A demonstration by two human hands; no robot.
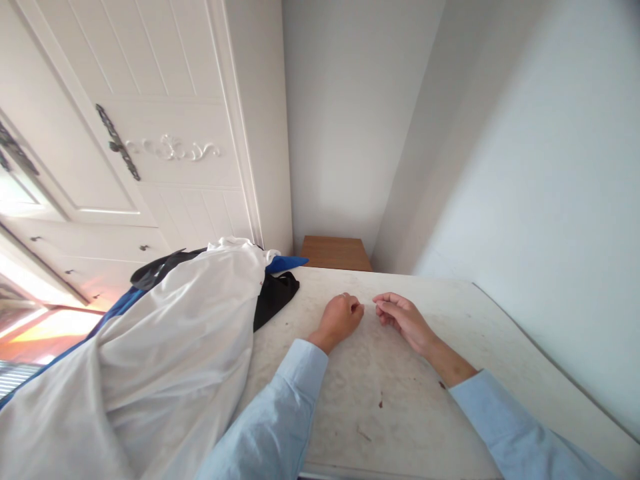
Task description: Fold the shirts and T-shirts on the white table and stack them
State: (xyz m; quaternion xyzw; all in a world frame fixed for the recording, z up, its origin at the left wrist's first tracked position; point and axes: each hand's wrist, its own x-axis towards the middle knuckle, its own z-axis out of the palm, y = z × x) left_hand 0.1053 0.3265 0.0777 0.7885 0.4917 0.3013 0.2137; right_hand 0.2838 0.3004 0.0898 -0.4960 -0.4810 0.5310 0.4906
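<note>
Just above the white tabletop (400, 413), my left hand (341, 317) is closed, thumb and forefinger pinched together. A small gap separates it from my right hand (400, 317), whose fingers curl inward with the thumb pressed near the forefinger. Whatever either pinch holds, if anything, is too small or hidden to make out. To the left of my left hand lies a white cloth garment (185, 347), spread over the table's left side. A black piece of cloth (275, 300) and a blue piece of cloth (289, 263) stick out from under it.
A white wardrobe (260, 120) with dark metal handles (118, 143) stands at the left. Beyond the table's far edge is a brown wooden surface (336, 252). A pale wall (540, 200) runs along the right side. Small dark marks (381, 400) show on the tabletop.
</note>
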